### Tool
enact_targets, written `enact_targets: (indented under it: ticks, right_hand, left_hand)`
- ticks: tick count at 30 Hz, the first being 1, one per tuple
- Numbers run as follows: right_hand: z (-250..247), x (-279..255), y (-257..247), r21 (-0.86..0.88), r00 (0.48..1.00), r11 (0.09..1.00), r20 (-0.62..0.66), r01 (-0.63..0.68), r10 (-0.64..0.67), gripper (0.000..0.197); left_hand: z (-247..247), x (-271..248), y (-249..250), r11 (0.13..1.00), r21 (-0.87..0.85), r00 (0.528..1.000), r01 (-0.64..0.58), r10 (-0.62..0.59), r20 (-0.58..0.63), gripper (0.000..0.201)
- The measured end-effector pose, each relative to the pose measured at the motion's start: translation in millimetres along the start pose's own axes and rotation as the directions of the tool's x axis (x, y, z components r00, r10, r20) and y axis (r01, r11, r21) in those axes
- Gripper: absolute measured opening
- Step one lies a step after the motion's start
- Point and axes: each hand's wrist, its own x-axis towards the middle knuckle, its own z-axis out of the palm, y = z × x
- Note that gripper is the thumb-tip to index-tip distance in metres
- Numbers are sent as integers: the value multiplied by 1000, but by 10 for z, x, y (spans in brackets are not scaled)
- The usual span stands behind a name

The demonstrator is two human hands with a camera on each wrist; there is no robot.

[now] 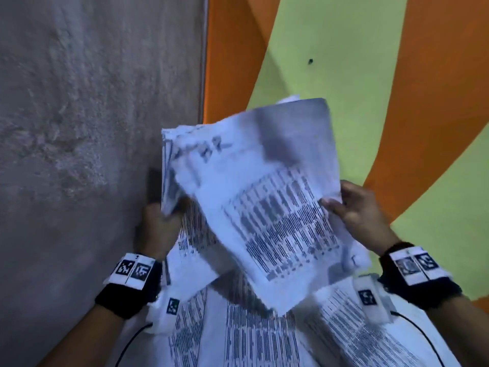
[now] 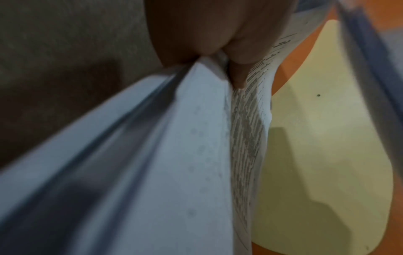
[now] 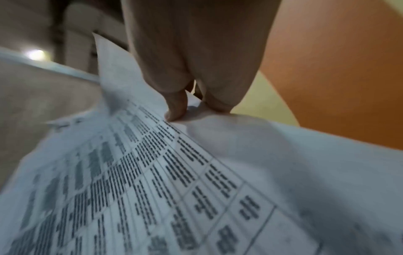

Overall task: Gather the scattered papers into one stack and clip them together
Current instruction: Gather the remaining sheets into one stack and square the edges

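Note:
A bundle of white printed papers (image 1: 259, 197) is held up off the surface between both hands, its sheets uneven and fanned. My left hand (image 1: 158, 223) grips the bundle's left edge, thumb on top; in the left wrist view the fingers (image 2: 237, 72) pinch the sheets (image 2: 174, 155). My right hand (image 1: 354, 210) pinches the right edge of the top sheet, and the right wrist view has its fingertips (image 3: 176, 110) pressed on the printed page (image 3: 174, 181). More printed sheets (image 1: 238, 335) lie below the hands. No clip is in view.
An orange and yellow-green surface (image 1: 344, 62) lies ahead and to the right, with a small dark dot (image 1: 310, 61) on it. Grey rough floor (image 1: 79, 128) fills the left. A dark object (image 1: 153, 186) peeks out behind the bundle's left edge.

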Motion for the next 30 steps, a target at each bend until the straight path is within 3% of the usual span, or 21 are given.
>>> enact_targets:
  ticks: [4, 5, 7, 10, 11, 13, 17, 19, 21, 24, 25, 28, 30]
  right_hand:
    - [-24, -136, 124, 133, 981, 976, -70, -170, 180, 15]
    - [9, -190, 151, 137, 972, 968, -74, -212, 223, 14]
    - [98, -304, 237, 126, 951, 947, -58, -296, 305, 27]
    - [174, -426, 377, 197, 892, 878, -37, -436, 451, 27]
    - [201, -454, 412, 241, 872, 850, -25, -469, 488, 20]
    - [251, -524, 445, 327, 845, 797, 13, -508, 534, 10]
    - [332, -656, 547, 427, 779, 684, 87, -592, 621, 25]
    - [371, -722, 552, 442, 784, 690, 51, -574, 619, 23]
    - [422, -762, 485, 370, 831, 792, -86, -485, 549, 14]
    - [439, -753, 353, 265, 870, 912, -306, -312, 386, 14]
    - [420, -751, 294, 221, 877, 938, -348, -266, 330, 11]
    - [388, -783, 131, 88, 899, 970, -363, -228, 244, 13]
    - [373, -873, 123, 65, 909, 961, -313, -269, 276, 33]
  left_hand:
    - [222, -70, -82, 994, -81, 997, -69, 70, 17, 67]
    - [276, -106, -49, 993, -90, 996, -71, 75, 43, 70]
    - [394, -163, -71, 992, -123, 994, -28, 40, 97, 58]
    - [566, -328, 13, 987, -155, 976, -26, 59, 211, 5]
    - [603, -379, 21, 986, -168, 970, -15, 55, 239, 3]
    - [666, -479, 32, 976, -216, 960, 32, 30, 278, 23]
    - [748, -559, 81, 965, -257, 948, 58, 28, 318, 34]
    - [755, -634, 170, 961, -276, 947, 0, 89, 309, 43]
    - [753, -695, 278, 961, -273, 942, -41, 128, 309, 58]
    - [746, -693, 433, 966, -210, 933, -154, 212, 292, 29]
    - [755, -669, 473, 963, -198, 928, -184, 236, 289, 28]
    - [779, -663, 602, 965, -169, 937, -200, 239, 255, 60]
    - [802, -652, 513, 970, -189, 923, -151, 207, 325, 57]
